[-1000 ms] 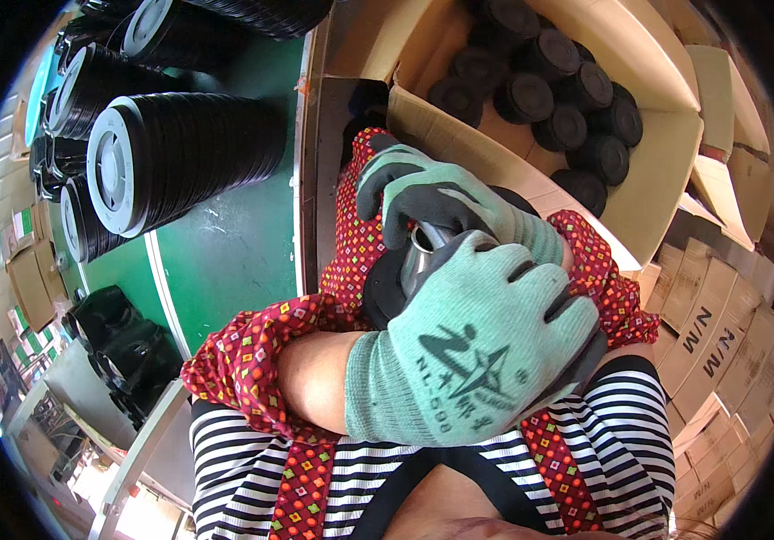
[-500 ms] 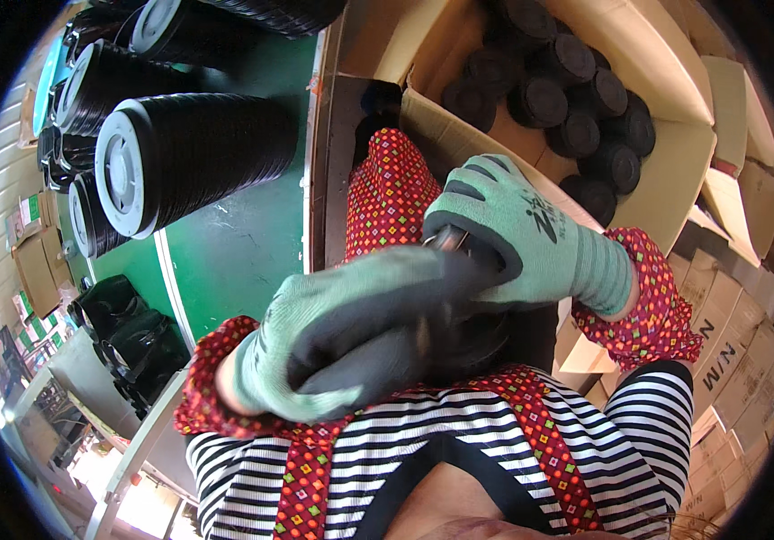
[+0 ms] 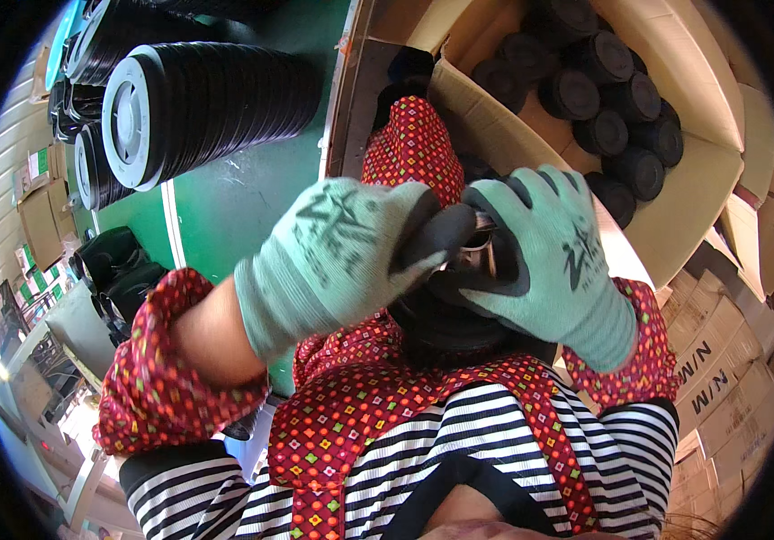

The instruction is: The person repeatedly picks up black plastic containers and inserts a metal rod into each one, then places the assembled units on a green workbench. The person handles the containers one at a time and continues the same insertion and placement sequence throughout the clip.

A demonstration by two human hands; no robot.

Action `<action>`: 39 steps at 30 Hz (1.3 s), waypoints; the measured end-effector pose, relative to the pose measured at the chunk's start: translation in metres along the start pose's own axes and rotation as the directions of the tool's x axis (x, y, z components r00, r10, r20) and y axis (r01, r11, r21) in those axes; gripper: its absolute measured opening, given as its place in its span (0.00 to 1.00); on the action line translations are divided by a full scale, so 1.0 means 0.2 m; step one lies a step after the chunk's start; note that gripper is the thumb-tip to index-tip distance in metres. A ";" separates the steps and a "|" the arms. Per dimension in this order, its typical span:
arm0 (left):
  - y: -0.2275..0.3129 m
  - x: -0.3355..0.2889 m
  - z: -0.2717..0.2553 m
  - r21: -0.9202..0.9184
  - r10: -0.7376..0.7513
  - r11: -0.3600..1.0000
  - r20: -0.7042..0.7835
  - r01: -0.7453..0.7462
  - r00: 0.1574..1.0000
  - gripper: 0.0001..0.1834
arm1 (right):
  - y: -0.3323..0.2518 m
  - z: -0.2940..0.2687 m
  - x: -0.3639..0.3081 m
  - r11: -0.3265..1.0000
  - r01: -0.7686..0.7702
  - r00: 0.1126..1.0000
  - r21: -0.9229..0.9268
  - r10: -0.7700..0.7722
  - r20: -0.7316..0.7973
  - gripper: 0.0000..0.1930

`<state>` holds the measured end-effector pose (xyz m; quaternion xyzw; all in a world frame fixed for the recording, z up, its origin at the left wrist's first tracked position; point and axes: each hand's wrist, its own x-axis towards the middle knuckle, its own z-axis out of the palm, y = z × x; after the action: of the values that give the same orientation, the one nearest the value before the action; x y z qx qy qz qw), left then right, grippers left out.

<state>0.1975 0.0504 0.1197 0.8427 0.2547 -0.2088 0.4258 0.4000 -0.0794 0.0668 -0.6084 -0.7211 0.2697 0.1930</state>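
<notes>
Both of my hands wear pale green knit gloves with dark-coated palms. In front of my apron they meet over a small shiny metal piece [image 3: 480, 238], mostly hidden by the fingers. My left hand [image 3: 342, 247] is closed, its dark fingertips pinched at the left side of the metal. From the right, my right hand [image 3: 544, 256] curls its fingers around the same piece. Below the hands, close to my lap, sits a black rounded object [image 3: 448, 331]; its full shape is covered. Whether the metal is joined to it I cannot tell.
An open cardboard box [image 3: 688, 184] at the far right holds several black round cylinders [image 3: 601, 133]. On the green tabletop [image 3: 225, 261] at left lie stacks of black round pieces [image 3: 216, 108]. Brown cartons [image 3: 720, 387] are piled at right.
My left hand has swung up from near my waist to the metal piece, its back now showing. My right hand has shifted slightly right and lower. The whole view has turned a little.
</notes>
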 end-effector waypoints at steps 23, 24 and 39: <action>-0.02 -0.02 0.11 0.435 0.431 0.866 -0.399 -0.247 0.809 0.20 | 0.27 0.04 0.45 0.404 0.155 0.959 0.902 -0.281 -0.039 0.16; -0.02 -0.02 0.11 0.446 0.415 0.865 -0.374 -0.232 0.830 0.20 | 0.23 0.08 0.44 0.344 0.228 0.950 0.911 -0.282 -0.131 0.16; 0.34 0.22 0.10 0.212 0.580 0.812 -0.403 -0.544 0.708 0.22 | 0.22 0.13 0.39 0.251 -0.006 0.862 0.968 -0.489 0.132 0.20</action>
<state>0.2717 0.0106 0.1259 0.9204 0.0690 0.1216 0.3651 0.4034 -0.0014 0.0145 -0.1791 -0.5273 0.7288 0.3985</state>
